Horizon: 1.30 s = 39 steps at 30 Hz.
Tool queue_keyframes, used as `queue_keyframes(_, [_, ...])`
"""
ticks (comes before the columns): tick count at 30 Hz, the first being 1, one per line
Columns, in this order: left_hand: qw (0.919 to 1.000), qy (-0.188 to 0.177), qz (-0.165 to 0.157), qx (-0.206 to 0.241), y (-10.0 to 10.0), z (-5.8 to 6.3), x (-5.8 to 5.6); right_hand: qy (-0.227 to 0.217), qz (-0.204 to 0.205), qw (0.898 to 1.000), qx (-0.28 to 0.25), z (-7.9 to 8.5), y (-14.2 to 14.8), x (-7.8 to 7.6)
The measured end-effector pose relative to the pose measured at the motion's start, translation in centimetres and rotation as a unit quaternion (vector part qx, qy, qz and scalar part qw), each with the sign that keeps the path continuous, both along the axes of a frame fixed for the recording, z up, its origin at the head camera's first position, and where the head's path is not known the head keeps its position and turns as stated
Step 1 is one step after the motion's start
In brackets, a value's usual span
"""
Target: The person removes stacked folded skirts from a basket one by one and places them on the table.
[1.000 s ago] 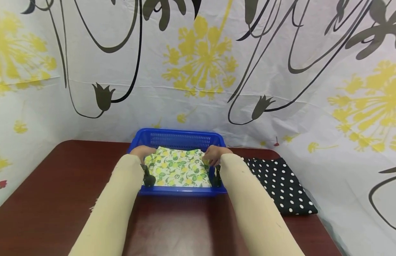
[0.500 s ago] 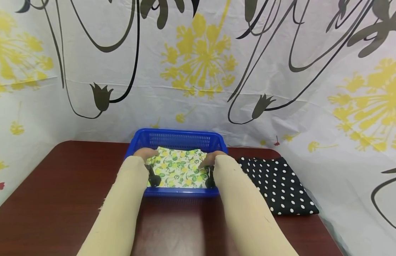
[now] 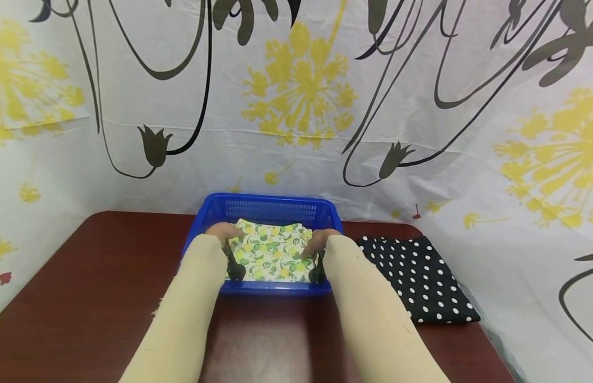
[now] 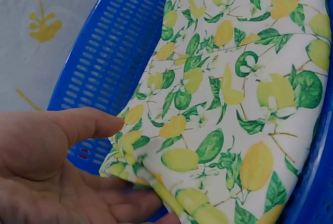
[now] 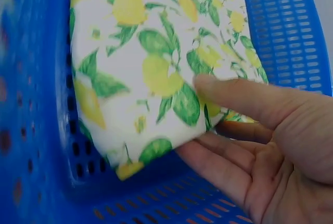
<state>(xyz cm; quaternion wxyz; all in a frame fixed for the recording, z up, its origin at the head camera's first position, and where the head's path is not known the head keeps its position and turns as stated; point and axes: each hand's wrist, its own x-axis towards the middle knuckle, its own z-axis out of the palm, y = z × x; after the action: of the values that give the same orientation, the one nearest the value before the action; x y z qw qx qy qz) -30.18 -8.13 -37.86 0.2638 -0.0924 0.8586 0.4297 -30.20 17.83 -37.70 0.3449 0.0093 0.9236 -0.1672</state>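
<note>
A folded lemon-print cloth [image 3: 272, 255], white with yellow fruit and green leaves, lies inside a blue plastic basket [image 3: 272, 286]. My left hand [image 3: 223, 232] is at the cloth's left edge; in the left wrist view its thumb [image 4: 99, 122] touches the edge from above and its fingers reach underneath. At the opposite edge, my right hand [image 3: 320, 241] pinches the cloth, thumb [image 5: 234, 91] on top and fingers below. The fingertips under the fabric are hidden in both wrist views.
A folded black cloth with white dots [image 3: 420, 279] lies on the dark red-brown table [image 3: 109, 276], right of the basket. Behind the table hangs a white curtain [image 3: 286, 175] with yellow and grey plant prints. The basket stands near the table's back edge.
Both hands have moved slightly inward and down over the lemon-print cloth's side edges. The cloth and the basket stay nearly in place.
</note>
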Motion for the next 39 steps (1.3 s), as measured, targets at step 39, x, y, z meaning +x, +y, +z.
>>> queue_keyframes(39, [0.9980,0.001,-0.003,0.063,-0.7,1.3,0.9,0.030,-0.010,0.973,-0.228,1.7,1.0,-0.5])
